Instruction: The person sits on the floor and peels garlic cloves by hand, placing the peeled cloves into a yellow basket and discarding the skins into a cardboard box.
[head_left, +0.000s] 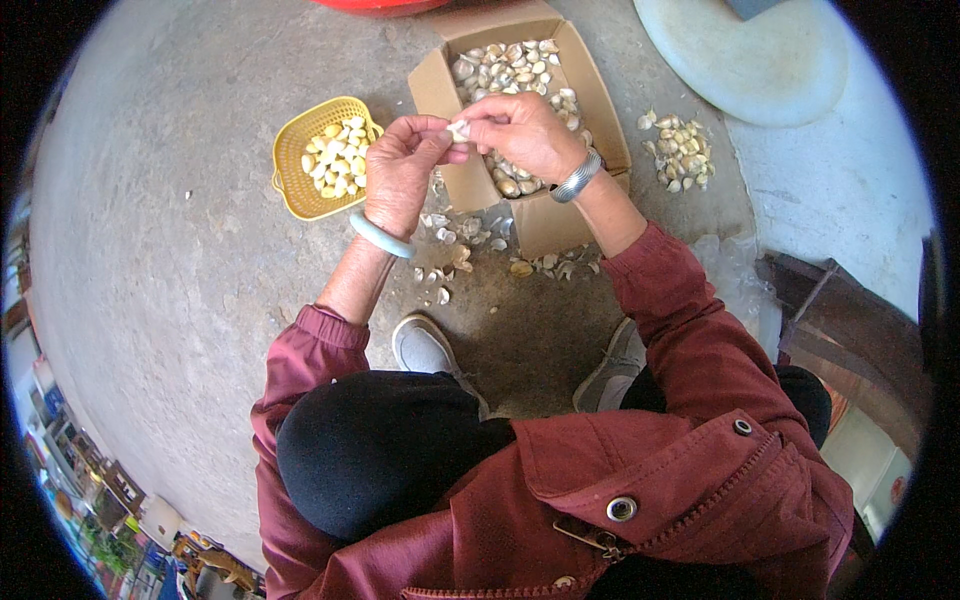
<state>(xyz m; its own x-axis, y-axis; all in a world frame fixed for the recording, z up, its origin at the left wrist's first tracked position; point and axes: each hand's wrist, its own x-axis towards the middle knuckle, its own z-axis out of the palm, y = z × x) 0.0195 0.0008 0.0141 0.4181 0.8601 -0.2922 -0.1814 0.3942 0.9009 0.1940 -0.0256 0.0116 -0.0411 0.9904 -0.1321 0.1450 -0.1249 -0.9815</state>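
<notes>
Between the fingertips of my left hand (405, 165) and my right hand (525, 131) is a pale garlic clove (457, 132), pinched from both sides. Some whitish skin seems to cling to it. Behind my right hand stands an open cardboard box (604, 97) with garlic cloves (517, 64) in their skins inside. A yellow plastic basket (300, 195) sits to the left of my left hand, holding peeled garlic cloves (337, 157). Beneath my wrists, papery garlic skins (465, 232) lie scattered on the floor.
A pile of garlic cloves (682, 150) lies on the concrete floor (187, 112) right of the box. Beyond it is a pale round board-like object (780, 67). The edge of a red container (382, 6) shows at the top. My shoes (424, 345) are planted below the skins.
</notes>
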